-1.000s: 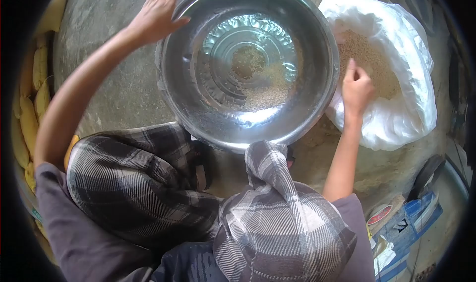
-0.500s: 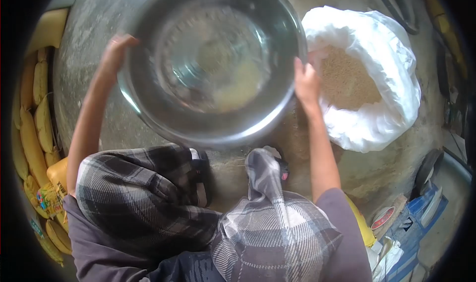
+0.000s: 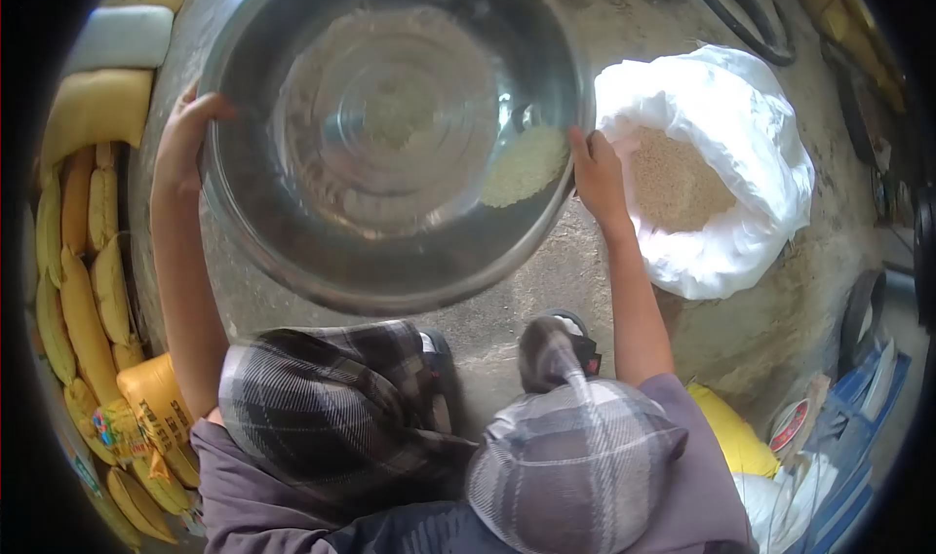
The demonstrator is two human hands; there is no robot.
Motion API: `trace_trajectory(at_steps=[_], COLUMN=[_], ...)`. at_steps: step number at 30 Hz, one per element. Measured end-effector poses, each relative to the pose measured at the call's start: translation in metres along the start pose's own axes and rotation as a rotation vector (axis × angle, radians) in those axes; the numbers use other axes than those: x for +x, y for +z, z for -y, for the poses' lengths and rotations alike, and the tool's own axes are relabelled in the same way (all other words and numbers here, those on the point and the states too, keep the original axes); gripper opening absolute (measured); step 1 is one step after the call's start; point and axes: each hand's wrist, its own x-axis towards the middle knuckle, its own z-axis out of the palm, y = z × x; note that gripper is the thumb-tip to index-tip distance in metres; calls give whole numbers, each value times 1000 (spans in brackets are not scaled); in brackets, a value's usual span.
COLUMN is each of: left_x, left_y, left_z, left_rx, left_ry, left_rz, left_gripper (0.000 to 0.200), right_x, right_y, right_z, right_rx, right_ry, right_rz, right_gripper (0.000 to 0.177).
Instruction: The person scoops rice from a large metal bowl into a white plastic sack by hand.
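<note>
A large round metal basin [image 3: 390,252] hangs above the floor, held by its rim on both sides. My left hand [image 3: 187,130] grips the left rim, with the thumb over the edge. On the right rim, my right hand [image 3: 598,174] is closed, thumb on top. A small heap of pale grains [image 3: 526,167] lies against the basin's right inner wall, close to my right hand. To the right, an open white sack [image 3: 770,184] holds light brown grain [image 3: 678,179].
Stacked yellow filled sacks [image 3: 88,310] line the left side. Dark tubing [image 3: 746,13] lies at the upper right. A yellow sack [image 3: 731,432] and a blue crate [image 3: 858,457] are at the lower right. Below are my plaid-covered knees [image 3: 322,418].
The pale grains have slid to the basin's right wall and gathered in a tighter heap. Both hands still hold the rim. The camera view has shifted slightly.
</note>
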Motion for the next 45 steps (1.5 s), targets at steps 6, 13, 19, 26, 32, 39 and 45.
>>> trace_trajectory(at_steps=[6, 13, 19, 26, 32, 39, 45], left_x=[-27, -50, -51, -55, -62, -123, -141], left_y=[53, 113, 156, 208, 235, 279, 323], left_z=[-15, -58, -104, -146, -169, -164, -188], left_rx=[79, 83, 9, 2, 68, -88, -209], left_ry=[-72, -74, 9, -62, 133, 439, 521], left_rz=[157, 309, 363, 308, 243, 404, 640], left_gripper=[43, 30, 31, 9, 9, 6, 5], right_x=[-24, -88, -113, -122, -108, -102, -81], right_y=[-5, -3, -13, -30, -16, -40, -24], right_z=[-81, -95, -128, -122, -143, -127, -86], right_rx=[122, 242, 302, -915, -775, -145, 935], right_ry=[143, 228, 61, -286, 21, -168, -212], right_rz=[-70, -220, -311, -450, -349, -88, -402], right_gripper=[50, 40, 36, 47, 51, 41, 52])
